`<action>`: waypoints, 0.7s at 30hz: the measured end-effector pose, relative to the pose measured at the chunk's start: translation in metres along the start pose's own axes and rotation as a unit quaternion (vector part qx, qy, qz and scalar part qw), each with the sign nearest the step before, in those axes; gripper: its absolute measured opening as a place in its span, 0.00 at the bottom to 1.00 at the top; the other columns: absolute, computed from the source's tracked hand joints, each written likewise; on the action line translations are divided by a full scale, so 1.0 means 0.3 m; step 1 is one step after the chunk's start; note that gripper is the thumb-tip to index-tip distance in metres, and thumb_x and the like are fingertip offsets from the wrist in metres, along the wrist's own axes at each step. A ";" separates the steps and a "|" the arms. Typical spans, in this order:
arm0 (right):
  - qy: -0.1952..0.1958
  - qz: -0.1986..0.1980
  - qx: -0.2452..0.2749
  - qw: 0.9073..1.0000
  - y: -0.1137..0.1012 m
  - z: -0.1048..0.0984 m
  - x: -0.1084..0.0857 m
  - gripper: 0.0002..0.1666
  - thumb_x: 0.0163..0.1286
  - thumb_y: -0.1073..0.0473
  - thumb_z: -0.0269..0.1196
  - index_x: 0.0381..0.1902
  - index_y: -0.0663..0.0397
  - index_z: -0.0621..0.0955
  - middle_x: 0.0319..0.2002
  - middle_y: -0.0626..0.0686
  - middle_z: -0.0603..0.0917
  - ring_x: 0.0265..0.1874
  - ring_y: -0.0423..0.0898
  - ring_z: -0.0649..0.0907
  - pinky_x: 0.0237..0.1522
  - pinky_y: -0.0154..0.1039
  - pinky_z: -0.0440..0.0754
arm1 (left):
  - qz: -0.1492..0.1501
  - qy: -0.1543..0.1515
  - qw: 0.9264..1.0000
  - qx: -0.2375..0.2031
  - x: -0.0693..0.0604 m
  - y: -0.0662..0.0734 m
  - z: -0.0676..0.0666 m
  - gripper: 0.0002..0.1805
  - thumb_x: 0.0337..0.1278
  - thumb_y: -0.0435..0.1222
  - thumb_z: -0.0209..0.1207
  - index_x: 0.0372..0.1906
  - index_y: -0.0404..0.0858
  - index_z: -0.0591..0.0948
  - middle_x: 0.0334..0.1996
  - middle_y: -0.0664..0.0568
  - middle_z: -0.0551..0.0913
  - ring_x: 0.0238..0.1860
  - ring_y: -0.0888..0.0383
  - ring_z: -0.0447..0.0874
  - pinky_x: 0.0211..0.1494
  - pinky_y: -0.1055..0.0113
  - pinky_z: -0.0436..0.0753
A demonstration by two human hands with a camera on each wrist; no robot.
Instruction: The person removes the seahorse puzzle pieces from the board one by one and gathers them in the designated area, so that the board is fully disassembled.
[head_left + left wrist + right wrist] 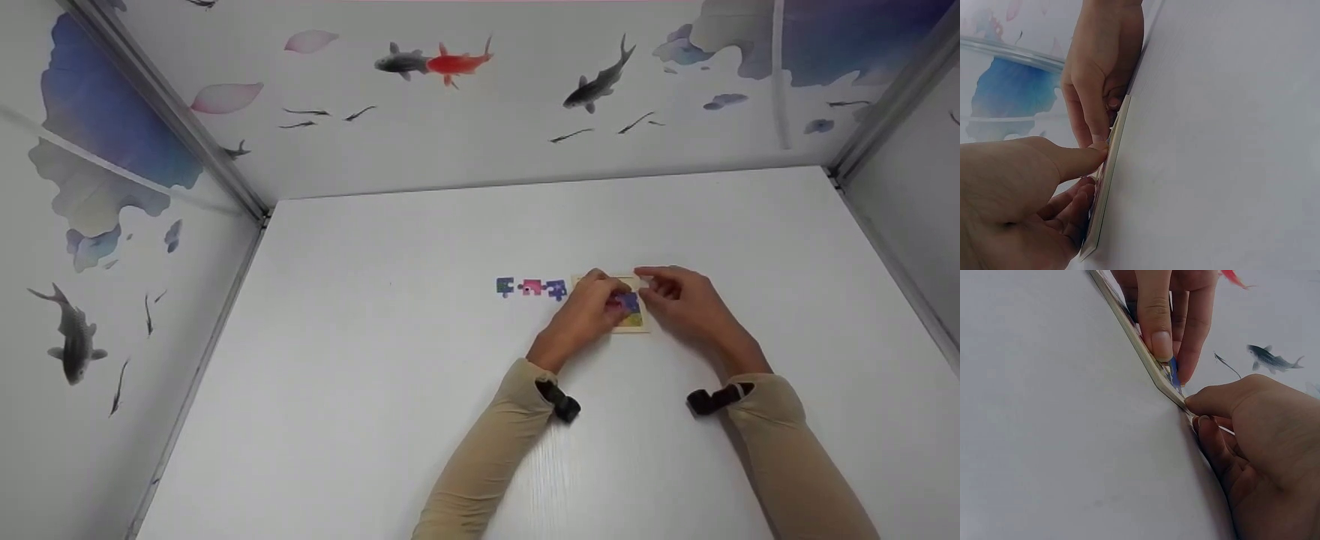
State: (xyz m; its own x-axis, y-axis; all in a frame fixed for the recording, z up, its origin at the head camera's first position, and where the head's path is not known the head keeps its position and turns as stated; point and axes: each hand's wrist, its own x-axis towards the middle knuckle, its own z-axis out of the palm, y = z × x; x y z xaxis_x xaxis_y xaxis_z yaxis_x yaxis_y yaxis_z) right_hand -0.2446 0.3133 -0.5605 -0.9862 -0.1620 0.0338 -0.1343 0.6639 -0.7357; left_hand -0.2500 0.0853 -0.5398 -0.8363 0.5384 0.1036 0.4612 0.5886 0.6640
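On the white counter (360, 420), slightly right of midway between its side edges and nearer its far edge than the camera wearer, lies a shallow square puzzle tray of pale wood (634, 330). The left hand (586, 307) has its grip on a small, flat blue-purple jigsaw piece (1174, 373), pinched between thumb and fingers over the tray. The right hand (691, 309) has its grip on the tray's right side, thumb against the rim, fingers curled beside it.

A green-blue piece (505, 286), a pink one (532, 287) and a purple-blue one (556, 289) lie in a row toward the counter's left edge.

The pieces look light, thin and stiff, probably smooth enough to skid if pushed flat; the knobs seem the weakest parts. Best pinched by opposite edges of the body and pressed from above. The tray looks rigid but light, likely to slide, so steady it by the rim.
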 end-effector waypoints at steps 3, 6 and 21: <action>0.001 0.000 -0.002 1.000 0.000 0.000 0.001 0.25 0.82 0.53 0.65 0.73 0.46 0.82 0.46 0.54 0.84 0.42 0.49 0.79 0.42 0.26 0.77 | -0.004 0.000 1.000 0.001 0.000 0.002 -0.001 0.18 0.74 0.34 0.67 0.64 0.40 0.86 0.56 0.51 0.81 0.55 0.64 0.81 0.60 0.80 0.80; 0.002 0.003 0.000 1.000 -0.002 0.002 0.000 0.25 0.82 0.52 0.65 0.73 0.46 0.82 0.46 0.54 0.84 0.42 0.49 0.79 0.43 0.27 0.77 | -0.005 0.002 1.000 -0.010 -0.002 0.002 -0.007 0.18 0.74 0.33 0.67 0.64 0.41 0.86 0.56 0.52 0.80 0.55 0.64 0.82 0.60 0.80 0.80; -0.012 0.045 0.004 0.999 -0.014 -0.003 -0.020 0.29 0.82 0.42 0.63 0.77 0.37 0.78 0.50 0.53 0.81 0.48 0.51 0.77 0.49 0.34 0.78 | -0.005 0.047 0.998 -0.037 -0.051 -0.069 -0.153 0.18 0.73 0.39 0.69 0.63 0.43 0.88 0.55 0.52 0.87 0.52 0.58 0.84 0.54 0.74 0.83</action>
State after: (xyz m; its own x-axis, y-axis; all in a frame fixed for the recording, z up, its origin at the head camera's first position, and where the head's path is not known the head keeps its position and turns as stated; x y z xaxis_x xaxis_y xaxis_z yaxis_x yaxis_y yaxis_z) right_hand -0.2382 0.3123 -0.5570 -0.9917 -0.1191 -0.0482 -0.0447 0.6713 -0.7398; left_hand -0.2603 0.0371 -0.5213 -0.8669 0.4711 0.1631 0.4316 0.5455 0.7185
